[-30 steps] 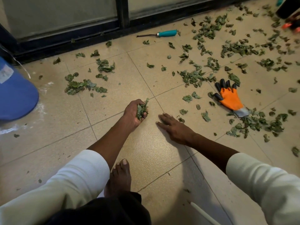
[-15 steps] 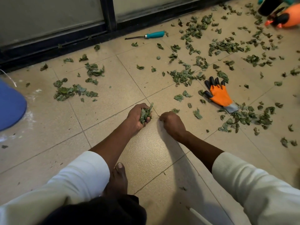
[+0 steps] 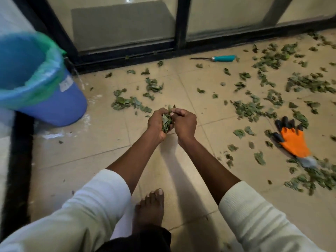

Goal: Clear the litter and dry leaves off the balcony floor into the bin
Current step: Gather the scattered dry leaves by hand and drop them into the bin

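Observation:
My left hand (image 3: 156, 122) and my right hand (image 3: 184, 122) are pressed together above the floor, and both grip one bunch of dry green leaves (image 3: 167, 120) between them. The blue bin (image 3: 54, 104) with a green liner stands at the far left, tilted in the view, its mouth open. More dry leaves lie scattered on the tan tiles: a small patch (image 3: 127, 103) just beyond my hands and thick patches (image 3: 254, 108) to the right.
An orange and black glove (image 3: 293, 141) lies on the floor at the right among leaves. A teal-handled tool (image 3: 221, 58) lies by the black door frame (image 3: 180, 24). My bare foot (image 3: 150, 208) stands between my arms.
My right hand has left the floor and joined my left hand on the leaf bunch. Both hands have risen, and my view has swung left so the bin's mouth shows.

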Demonstrator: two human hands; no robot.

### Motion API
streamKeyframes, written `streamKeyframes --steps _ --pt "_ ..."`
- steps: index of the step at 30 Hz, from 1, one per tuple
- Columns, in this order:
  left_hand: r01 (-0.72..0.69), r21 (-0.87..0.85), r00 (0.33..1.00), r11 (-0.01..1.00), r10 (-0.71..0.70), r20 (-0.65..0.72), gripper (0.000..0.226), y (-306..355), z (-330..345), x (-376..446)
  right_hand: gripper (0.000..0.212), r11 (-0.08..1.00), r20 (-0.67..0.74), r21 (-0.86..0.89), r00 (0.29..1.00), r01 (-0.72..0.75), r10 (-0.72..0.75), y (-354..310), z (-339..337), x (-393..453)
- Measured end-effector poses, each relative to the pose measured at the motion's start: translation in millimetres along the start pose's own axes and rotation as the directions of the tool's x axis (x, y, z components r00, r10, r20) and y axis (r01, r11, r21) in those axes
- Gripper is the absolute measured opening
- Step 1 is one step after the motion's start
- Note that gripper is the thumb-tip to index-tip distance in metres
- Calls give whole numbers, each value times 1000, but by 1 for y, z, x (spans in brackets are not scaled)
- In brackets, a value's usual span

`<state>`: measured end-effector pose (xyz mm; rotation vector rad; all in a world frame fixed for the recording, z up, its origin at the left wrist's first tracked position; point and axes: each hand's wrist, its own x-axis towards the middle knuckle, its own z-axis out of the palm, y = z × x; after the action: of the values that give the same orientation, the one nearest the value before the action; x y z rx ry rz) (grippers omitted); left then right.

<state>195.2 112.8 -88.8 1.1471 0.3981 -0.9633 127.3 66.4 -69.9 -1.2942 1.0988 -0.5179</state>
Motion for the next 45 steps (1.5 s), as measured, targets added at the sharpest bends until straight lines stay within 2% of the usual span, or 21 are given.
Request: streamKeyframes --steps 3,6,9,12,14,15,17,18,19,20,21,22,23,24,28,29,32,35,38,41,45 --pt "-133 -36 989 990 130 -75 12 51 -16 -8 20 990 87 -73 990 120 -114 -21 49 -6" --pt "-286 -65 952 956 276 -130 14 114 -27 -26 20 967 173 -33 954 254 -245 -62 100 -20" --pt "-498 -77 852 864 471 -230 11 187 -44 -56 20 918 259 100 881 383 -395 -112 152 -42" --pt "-647 -91 762 757 634 -135 29 247 -61 -96 21 879 342 233 811 416 -474 -159 200 -69" --pt "-696 -66 713 715 676 -189 42 279 -78 -116 22 872 398 259 777 416 -488 -181 233 -87" --pt "-704 -47 692 708 670 -270 42 292 -89 -121 24 874 421 250 766 418 -486 -188 249 -92" --pt "-696 -31 660 717 623 -421 21 316 -116 -121 28 901 493 232 755 366 -433 -197 281 -98" --pt "-677 -23 662 735 595 -457 11 327 -130 -119 28 924 555 215 738 317 -383 -200 297 -98" --pt "-635 -3 695 772 570 -438 15 333 -143 -118 26 932 627 160 696 326 -351 -200 313 -93" --pt "-570 9 750 822 525 -403 26 338 -155 -114 25 929 701 41 653 367 -288 -201 322 -89" --pt "-507 23 785 861 473 -400 42 343 -166 -114 28 873 755 -131 618 470 -220 -201 329 -89" --pt "-447 45 806 893 424 -413 59 345 -174 -115 32 757 792 -278 587 592 -168 -199 332 -89" --pt "-404 71 812 912 393 -431 72 347 -183 -115 34 697 812 -326 566 639 -139 -200 331 -87" --pt "-389 85 816 917 386 -430 79 349 -190 -114 35 730 837 -268 527 629 -147 -199 334 -81" --pt "-442 49 832 896 429 -350 82 347 -193 -106 35 838 735 -41 584 545 -344 -188 332 -68" --pt "-490 51 808 870 475 -348 77 343 -187 -105 33 852 708 -6 604 524 -366 -185 328 -66" --pt "-706 113 614 700 683 -395 43 323 -163 -99 23 890 579 100 701 445 -416 -175 307 -49" --pt "-787 111 566 607 782 -261 35 280 -134 -86 26 930 428 80 830 358 -356 -147 271 -18" --pt "-697 165 687 698 716 -121 38 224 -110 -53 24 921 389 -137 875 364 -288 -94 235 18" --pt "-528 230 826 817 558 -85 41 178 -97 -19 28 857 429 -341 875 386 -224 -43 200 43" --pt "-409 412 858 814 497 -131 32 158 -96 19 36 825 406 -437 897 359 -175 -22 164 81"
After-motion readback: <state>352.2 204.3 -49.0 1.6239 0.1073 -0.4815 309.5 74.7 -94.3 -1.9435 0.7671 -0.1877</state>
